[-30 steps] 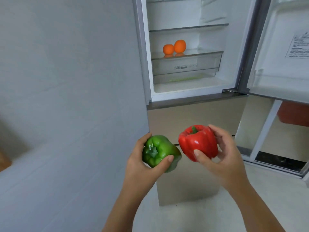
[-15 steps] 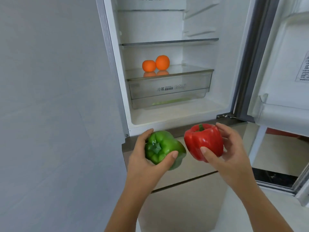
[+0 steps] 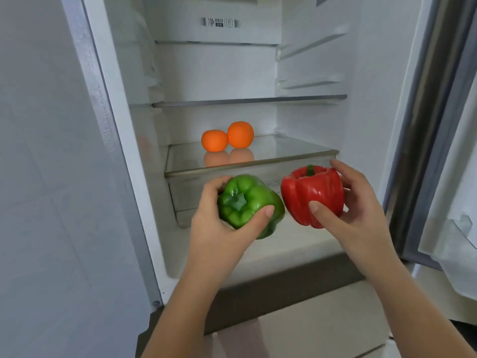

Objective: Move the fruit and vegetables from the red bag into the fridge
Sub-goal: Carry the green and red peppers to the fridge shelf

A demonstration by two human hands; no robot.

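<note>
Head view, white fridge [image 3: 124, 151] with its upper compartment open. The left hand [image 3: 219, 228] grips a glossy green bell pepper [image 3: 247, 205], stem end turned toward the camera, thumb pressed on the lower right of the pepper and fingers curled around its upper left side. The right hand [image 3: 353, 215] grips a glossy red bell pepper [image 3: 312, 195], upright with the green stem on top, thumb flat on the front face, fingers wrapped around the right and back side. The two peppers sit just beside each other, nearly touching at the middle; cannot tell if they make contact. Both are held in the air in front of the clear plastic crisper drawer [image 3: 185, 192], above the white floor of the compartment, at the front edge of the opening.

Two round orange fruits [image 3: 227, 139] rest side by side, touching, on the glass shelf [image 3: 284, 151] over the drawer, toward its back left; their reflections show on the glass. A second glass shelf [image 3: 247, 100] higher up carries nothing visible. A printed label [image 3: 219, 22] sits on the back panel near the top. The open fridge door [image 3: 449, 177] stands at the right edge. A pale tiled wall [image 3: 38, 177] fills the left side. Below the compartment a beige lower fridge door [image 3: 309, 319] is closed.
</note>
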